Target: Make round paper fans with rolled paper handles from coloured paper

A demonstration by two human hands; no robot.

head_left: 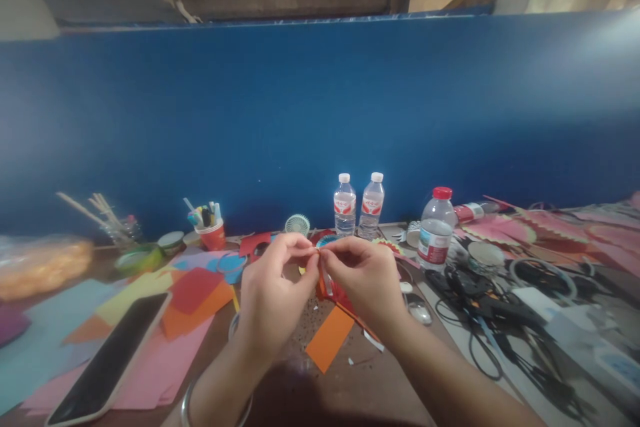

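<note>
My left hand (280, 287) and my right hand (367, 273) meet fingertip to fingertip above the middle of the table. Both are closed in a pinch, thumb against forefinger. What they pinch is tiny and mostly hidden. A narrow whitish strip (327, 280) with orange and red beside it shows just below the fingertips; whether it is held or lies behind, I cannot tell. On the table under my hands lies an orange paper rectangle (330, 339), with small scraps around it. A bracelet is on my left wrist.
Coloured paper sheets (197, 290) and a phone (113, 360) lie left. A red cup of pens (211, 233) stands behind them. Two water bottles (345, 207) and a larger red-capped bottle (436, 230) stand at the back. Tangled black cables (495, 307) fill the right side.
</note>
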